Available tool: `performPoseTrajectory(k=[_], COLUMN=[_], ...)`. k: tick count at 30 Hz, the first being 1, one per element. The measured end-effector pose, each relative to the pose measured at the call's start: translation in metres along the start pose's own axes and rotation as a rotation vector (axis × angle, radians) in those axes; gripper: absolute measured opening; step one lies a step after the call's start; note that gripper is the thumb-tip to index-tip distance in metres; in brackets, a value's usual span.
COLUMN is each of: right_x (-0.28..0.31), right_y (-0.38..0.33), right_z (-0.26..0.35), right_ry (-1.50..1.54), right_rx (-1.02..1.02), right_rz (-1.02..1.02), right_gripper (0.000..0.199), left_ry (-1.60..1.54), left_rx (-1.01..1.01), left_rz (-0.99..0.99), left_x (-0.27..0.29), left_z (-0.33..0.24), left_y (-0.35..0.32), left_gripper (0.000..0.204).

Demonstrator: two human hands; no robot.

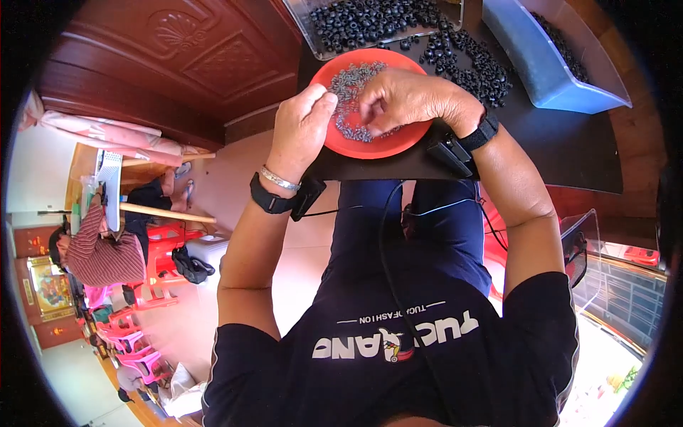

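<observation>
Probably for reach, the red plate (363, 150) sits by the counter's (562, 153) near edge, left hand (304, 127) and right hand (411, 98) apart, grip unclear.

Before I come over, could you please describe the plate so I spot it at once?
A dark table fills the top of the view. Near its lower edge, under the right hand, sits the plate, holding small grey pieces. It is round and orange-red, unlike the straight-sided clear bin and blue bin beyond.
</observation>
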State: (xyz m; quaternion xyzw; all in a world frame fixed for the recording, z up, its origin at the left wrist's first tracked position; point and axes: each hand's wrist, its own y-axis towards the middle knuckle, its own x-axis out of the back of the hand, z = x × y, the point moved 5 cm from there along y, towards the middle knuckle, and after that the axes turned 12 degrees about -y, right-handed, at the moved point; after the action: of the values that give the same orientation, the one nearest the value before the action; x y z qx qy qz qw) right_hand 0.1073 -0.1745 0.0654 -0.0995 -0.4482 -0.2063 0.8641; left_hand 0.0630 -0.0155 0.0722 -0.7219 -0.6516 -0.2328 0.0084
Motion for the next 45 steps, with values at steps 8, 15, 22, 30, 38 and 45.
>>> performPoseTrajectory(k=[8, 15, 22, 30, 38, 45], right_x=[0.004, 0.007, 0.011, 0.008, 0.007, 0.006], right_y=[-0.002, -0.002, 0.004, 0.007, 0.004, 0.003], right_z=[0.002, -0.005, -0.003, -0.005, -0.003, -0.002], right_ry=[-0.249, -0.326, 0.273, 0.364, -0.066, -0.242], right_rx=[-0.011, -0.003, -0.04, -0.047, -0.044, 0.001], right_rz=[-0.088, -0.29, -0.239, -0.311, -0.398, -0.4], right_gripper=[0.012, 0.014, 0.012, 0.012, 0.013, 0.015], left_ry=[-0.029, 0.509, 0.261, -0.238, 0.307, 0.818], left_rx=[-0.004, -0.368, -0.258, 0.098, -0.249, -0.283], left_rz=[0.006, 0.131, 0.069, 0.055, 0.02, 0.23], left_x=[0.006, -0.011, -0.016, -0.017, 0.0, -0.021], left_z=[0.003, -0.024, -0.024, 0.002, -0.021, -0.018], left_y=[-0.004, 0.002, 0.002, 0.009, 0.014, 0.004], left_gripper=[0.02, 0.008, 0.007, 0.016, 0.01, 0.014])
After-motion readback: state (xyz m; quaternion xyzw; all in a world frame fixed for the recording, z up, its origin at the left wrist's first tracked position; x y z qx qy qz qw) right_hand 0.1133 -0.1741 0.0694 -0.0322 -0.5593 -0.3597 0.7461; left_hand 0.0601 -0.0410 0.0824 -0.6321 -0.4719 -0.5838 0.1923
